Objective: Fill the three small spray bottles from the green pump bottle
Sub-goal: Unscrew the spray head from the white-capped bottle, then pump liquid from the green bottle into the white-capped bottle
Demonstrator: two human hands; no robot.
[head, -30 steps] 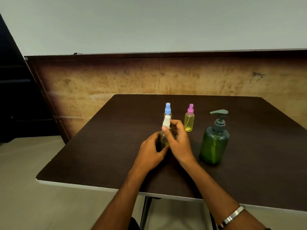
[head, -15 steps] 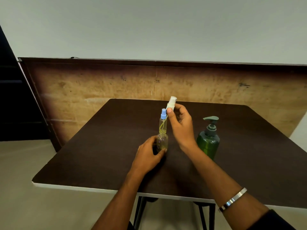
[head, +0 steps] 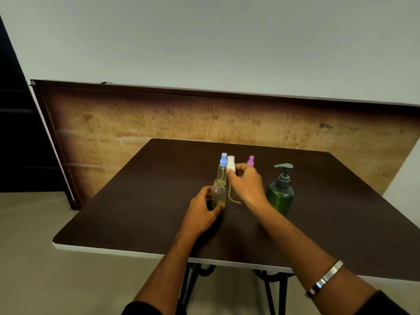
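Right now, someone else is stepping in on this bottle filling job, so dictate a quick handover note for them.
Left hand: grips the uncapped small bottle, upright on the table.
Right hand: pinches the white spray cap, lifted clear; its dip tube hangs beside the open bottle.
Blue-capped bottle and pink-capped bottle stand capped behind the hands; green pump bottle stands to the right, untouched.
Done: one bottle opened.
Left: set the cap down, pump liquid in, recap, then the other two.
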